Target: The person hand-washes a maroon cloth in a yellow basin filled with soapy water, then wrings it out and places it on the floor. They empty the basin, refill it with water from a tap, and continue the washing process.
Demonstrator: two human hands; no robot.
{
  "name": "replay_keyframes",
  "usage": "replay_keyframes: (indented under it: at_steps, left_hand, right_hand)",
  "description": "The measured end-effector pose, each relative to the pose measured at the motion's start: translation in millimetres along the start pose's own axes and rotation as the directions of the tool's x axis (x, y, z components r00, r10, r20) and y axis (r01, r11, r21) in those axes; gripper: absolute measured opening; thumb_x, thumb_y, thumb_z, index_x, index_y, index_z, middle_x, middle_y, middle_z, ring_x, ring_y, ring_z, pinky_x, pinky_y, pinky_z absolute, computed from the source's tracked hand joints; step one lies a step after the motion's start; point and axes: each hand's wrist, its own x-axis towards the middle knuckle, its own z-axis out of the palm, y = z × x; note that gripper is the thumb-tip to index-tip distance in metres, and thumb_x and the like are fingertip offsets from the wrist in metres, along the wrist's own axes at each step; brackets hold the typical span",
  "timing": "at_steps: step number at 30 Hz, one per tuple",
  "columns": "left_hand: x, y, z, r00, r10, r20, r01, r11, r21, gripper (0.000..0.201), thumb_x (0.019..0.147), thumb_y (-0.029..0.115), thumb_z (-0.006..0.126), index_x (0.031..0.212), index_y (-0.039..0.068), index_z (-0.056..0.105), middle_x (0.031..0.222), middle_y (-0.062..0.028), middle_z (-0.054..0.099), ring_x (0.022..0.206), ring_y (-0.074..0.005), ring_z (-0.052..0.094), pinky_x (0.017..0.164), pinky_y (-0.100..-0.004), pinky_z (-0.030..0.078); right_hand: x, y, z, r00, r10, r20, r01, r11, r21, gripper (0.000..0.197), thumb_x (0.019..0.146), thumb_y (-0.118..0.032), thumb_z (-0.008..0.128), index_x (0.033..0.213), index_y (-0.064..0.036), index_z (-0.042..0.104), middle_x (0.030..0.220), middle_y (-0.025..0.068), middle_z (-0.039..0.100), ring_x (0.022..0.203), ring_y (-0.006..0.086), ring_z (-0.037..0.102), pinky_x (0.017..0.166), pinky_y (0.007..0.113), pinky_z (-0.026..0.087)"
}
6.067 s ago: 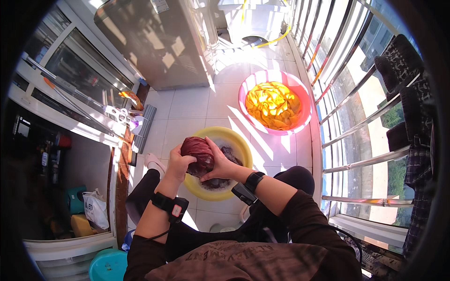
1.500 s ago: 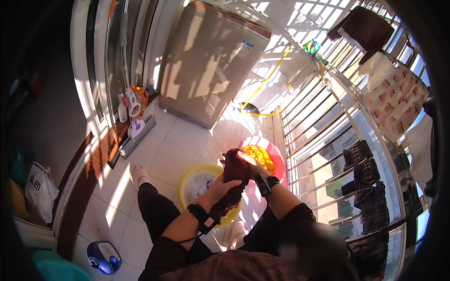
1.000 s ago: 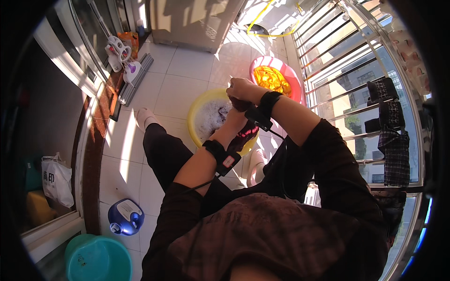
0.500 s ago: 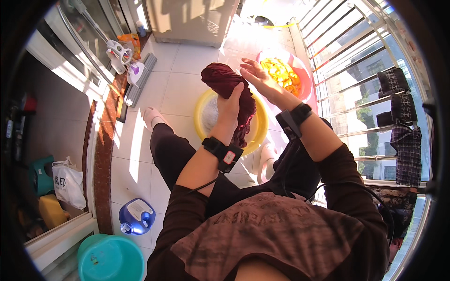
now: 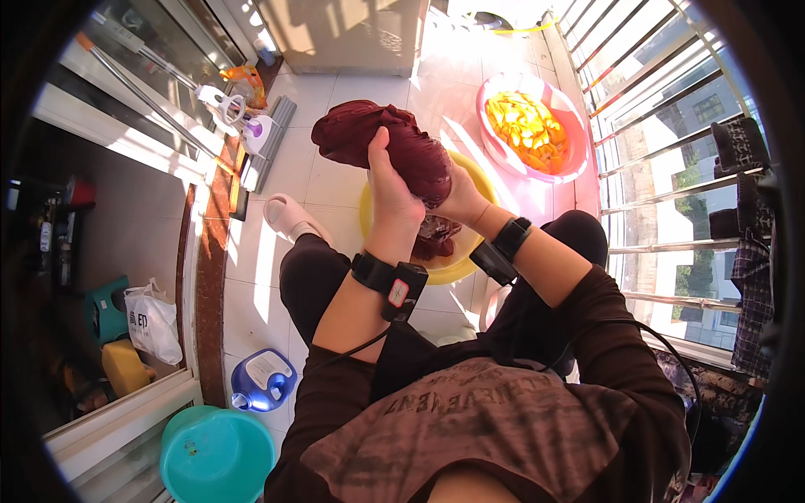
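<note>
A wet, dark red garment (image 5: 381, 138) is bunched up in both of my hands. With its thumb raised along the near side of the bundle, my left hand (image 5: 392, 189) grips the middle. My right hand (image 5: 459, 197) is wrapped round the lower right part; most of its fingers are hidden behind the cloth. The loose end of the garment hangs down between my wrists over a yellow basin (image 5: 485, 180) on the floor between my legs. My arms and the cloth cover much of the basin's inside.
A pink basin (image 5: 579, 168) with yellow-orange cloth (image 5: 528, 130) stands at the far right by the railing. To my left are a blue detergent bottle (image 5: 264, 380) and teal basins (image 5: 218, 461). A mop (image 5: 268, 142) leans by the doorway. Dark clothes (image 5: 742, 201) hang at the right.
My right hand was raised, open and off the garment; now it has come down and closed on it. The bundle has swung leftward and looks fuller. The view has shifted slightly.
</note>
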Motion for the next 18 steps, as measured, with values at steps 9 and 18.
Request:
replay_keyframes:
  at_steps: [9, 18]
  left_hand:
    - [29, -30, 6, 0.999, -0.043, 0.032, 0.039, 0.992, 0.117, 0.034, 0.083, 0.034, 0.055, 0.105, 0.009, 0.058, 0.096, -0.0050, 0.062, 0.084, -0.0202, 0.061, 0.077, -0.0344, 0.051]
    - [45, -45, 4, 0.966, -0.192, 0.170, 0.172, 0.977, 0.128, 0.044, 0.086, 0.045, 0.056, 0.110, 0.008, 0.055, 0.100, -0.0049, 0.061, 0.087, -0.0198, 0.061, 0.080, -0.0337, 0.050]
  right_hand:
    - [9, 29, -27, 0.966, 0.155, 0.205, -0.190, 0.968, 0.163, 0.055, 0.058, -0.022, 0.081, 0.104, -0.0026, 0.060, 0.095, 0.0115, 0.067, 0.086, 0.0238, 0.064, 0.084, 0.034, 0.048]
    - [8, 27, -53, 0.906, 0.343, 0.249, -0.402, 0.883, 0.242, 0.048, 0.051, -0.015, 0.077, 0.094, 0.0010, 0.061, 0.085, 0.0115, 0.066, 0.080, 0.0202, 0.061, 0.079, 0.032, 0.048]
